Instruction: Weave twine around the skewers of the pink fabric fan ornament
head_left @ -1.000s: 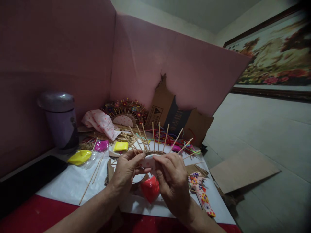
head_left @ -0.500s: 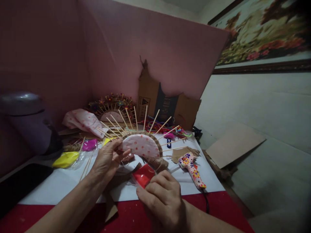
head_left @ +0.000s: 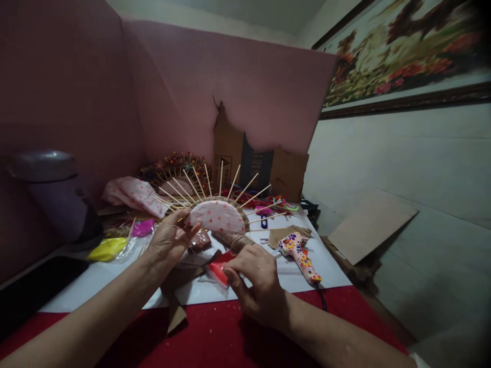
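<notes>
My left hand [head_left: 171, 237] grips the left end of a half-round craft piece [head_left: 218, 215]. White cloth with pink dots covers its face, twine edges the curve, and thin wooden sticks fan out from it. My right hand [head_left: 257, 281] is below and to the right, fingers curled together; whatever they pinch is hidden. Just beyond that hand lies a roll of brown twine [head_left: 232, 240]. A red packet [head_left: 220, 268] rests beside its fingertips. A brown packet [head_left: 200, 240] sits under the craft piece.
A flower-patterned glue gun [head_left: 301, 258] with a cord lies at right. Yellow [head_left: 107, 249] and magenta [head_left: 142, 228] packets, a dark flat object [head_left: 46, 276] and a tumbler [head_left: 57, 199] are at left. Behind stand torn cardboard [head_left: 226, 148] and a finished-looking stick piece [head_left: 174, 171].
My right hand has moved up slightly and turned, its fingers still curled. The craft piece has shifted a little left and up in view, held by my left hand. The camera view has shifted.
</notes>
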Tool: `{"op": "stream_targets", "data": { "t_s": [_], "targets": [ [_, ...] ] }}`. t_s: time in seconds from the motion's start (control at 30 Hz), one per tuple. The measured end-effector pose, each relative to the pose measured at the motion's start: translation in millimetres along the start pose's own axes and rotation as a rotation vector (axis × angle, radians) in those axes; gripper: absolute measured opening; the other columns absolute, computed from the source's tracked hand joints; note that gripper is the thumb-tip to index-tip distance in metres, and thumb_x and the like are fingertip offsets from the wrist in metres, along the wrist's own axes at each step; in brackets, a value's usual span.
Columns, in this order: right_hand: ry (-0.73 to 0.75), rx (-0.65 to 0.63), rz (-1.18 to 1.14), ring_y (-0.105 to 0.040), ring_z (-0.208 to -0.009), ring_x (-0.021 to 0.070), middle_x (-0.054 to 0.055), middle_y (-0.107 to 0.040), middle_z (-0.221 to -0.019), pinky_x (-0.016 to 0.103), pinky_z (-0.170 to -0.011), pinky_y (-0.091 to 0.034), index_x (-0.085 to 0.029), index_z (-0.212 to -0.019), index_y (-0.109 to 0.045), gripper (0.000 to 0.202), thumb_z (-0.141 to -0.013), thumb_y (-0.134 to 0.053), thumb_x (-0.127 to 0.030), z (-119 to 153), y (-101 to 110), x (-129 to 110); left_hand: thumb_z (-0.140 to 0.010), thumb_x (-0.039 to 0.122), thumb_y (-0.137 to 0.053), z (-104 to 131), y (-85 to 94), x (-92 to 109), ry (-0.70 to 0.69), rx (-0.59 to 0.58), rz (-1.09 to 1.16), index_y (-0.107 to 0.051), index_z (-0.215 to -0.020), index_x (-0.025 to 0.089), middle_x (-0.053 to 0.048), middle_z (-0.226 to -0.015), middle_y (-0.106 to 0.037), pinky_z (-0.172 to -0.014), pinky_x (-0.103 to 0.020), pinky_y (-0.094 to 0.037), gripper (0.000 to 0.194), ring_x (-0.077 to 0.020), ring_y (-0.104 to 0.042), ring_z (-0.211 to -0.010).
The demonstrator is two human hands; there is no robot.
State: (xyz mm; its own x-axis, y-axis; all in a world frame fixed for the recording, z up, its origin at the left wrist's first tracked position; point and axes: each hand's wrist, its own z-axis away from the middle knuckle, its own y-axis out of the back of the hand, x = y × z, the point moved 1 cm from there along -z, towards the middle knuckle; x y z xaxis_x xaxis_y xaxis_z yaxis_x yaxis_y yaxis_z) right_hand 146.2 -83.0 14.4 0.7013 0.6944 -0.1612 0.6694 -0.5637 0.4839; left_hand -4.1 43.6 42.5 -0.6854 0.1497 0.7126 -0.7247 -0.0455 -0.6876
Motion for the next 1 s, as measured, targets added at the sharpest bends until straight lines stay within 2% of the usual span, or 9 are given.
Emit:
{"op": "stream_targets", "data": {
  "t_s": [0.17,0.3,0.43,0.63,0.73,0.83,1.0],
  "targets": [
    [-0.054,0.03,0.013,-0.049,-0.061,0.0145,0.003,-0.059,-0.061,0.03,-0.062,-0.036,-0.017,-0.067,-0.057,0.021,-0.086,-0.048,-0.021,-1,-2,4,-0.073,0.0,-0.054,-2,-4.9,-3,0.059,-0.021,-0.047,-0.055,-0.064,0.013,-0.001,-0.059,-0.057,-0.045,-0.019,-0.054,0.017,-0.0091,-0.056,-0.048],
    [-0.036,0.018,0.052,-0.048,-0.058,0.0139,0.002,-0.056,-0.056,0.029,-0.059,-0.035,-0.017,-0.064,-0.056,0.028,-0.088,-0.045,-0.026,-2,-4,5,-0.077,-0.001,-0.049,-5,3.7,-9,0.088,-0.055,-0.024,-0.054,-0.065,0.014,0.0,-0.06,-0.058,-0.045,-0.018,-0.054,0.02,-0.0085,-0.057,-0.047],
    [-0.076,0.042,0.019,-0.048,-0.057,0.0135,0.001,-0.054,-0.056,0.028,-0.058,-0.036,-0.018,-0.063,-0.054,0.029,-0.088,-0.044,-0.028,0,-7,9,-0.079,0.0,-0.048,-6,12.8,-3,0.13,-0.076,-0.002,-0.054,-0.068,0.014,0.0,-0.06,-0.06,-0.045,-0.017,-0.054,0.019,-0.0084,-0.058,-0.046],
    [-0.358,0.218,-0.068,-0.044,-0.06,0.013,-0.001,-0.045,-0.06,0.028,-0.058,-0.035,-0.019,-0.062,-0.046,0.028,-0.089,-0.043,-0.027,3,-6,14,-0.081,-0.001,-0.044,-2,14.4,14,0.13,-0.004,0.053,-0.054,-0.069,0.017,0.002,-0.056,-0.061,-0.045,-0.016,-0.054,0.024,-0.008,-0.06,-0.045],
    [-0.604,0.255,-0.164,-0.043,-0.06,0.0126,-0.001,-0.045,-0.062,0.027,-0.058,-0.037,-0.019,-0.065,-0.046,0.029,-0.089,-0.045,-0.035,2,-8,16,-0.084,0.003,-0.042,-1,13.1,17,0.117,-0.036,0.079,-0.056,-0.071,0.018,0.001,-0.061,-0.065,-0.046,-0.016,-0.055,0.024,-0.0084,-0.061,-0.047],
    [-0.819,0.315,-0.35,-0.049,-0.064,0.0133,-0.001,-0.051,-0.068,0.028,-0.062,-0.042,-0.019,-0.077,-0.049,0.027,-0.085,-0.05,-0.045,0,-13,20,-0.084,0.003,-0.042,0,12.5,17,0.095,-0.049,0.094,-0.056,-0.072,0.018,0.002,-0.062,-0.064,-0.047,-0.016,-0.055,0.024,-0.0086,-0.061,-0.049],
    [-0.885,0.392,-0.813,-0.06,-0.075,0.0148,0.001,-0.058,-0.084,0.03,-0.071,-0.049,-0.02,-0.092,-0.046,0.036,-0.076,-0.064,-0.046,-3,-21,29,-0.081,0.0,-0.044,4,13.3,13,0.084,-0.061,0.106,-0.054,-0.071,0.015,0.001,-0.063,-0.062,-0.047,-0.018,-0.056,0.021,-0.0085,-0.06,-0.047]
  ]
}}
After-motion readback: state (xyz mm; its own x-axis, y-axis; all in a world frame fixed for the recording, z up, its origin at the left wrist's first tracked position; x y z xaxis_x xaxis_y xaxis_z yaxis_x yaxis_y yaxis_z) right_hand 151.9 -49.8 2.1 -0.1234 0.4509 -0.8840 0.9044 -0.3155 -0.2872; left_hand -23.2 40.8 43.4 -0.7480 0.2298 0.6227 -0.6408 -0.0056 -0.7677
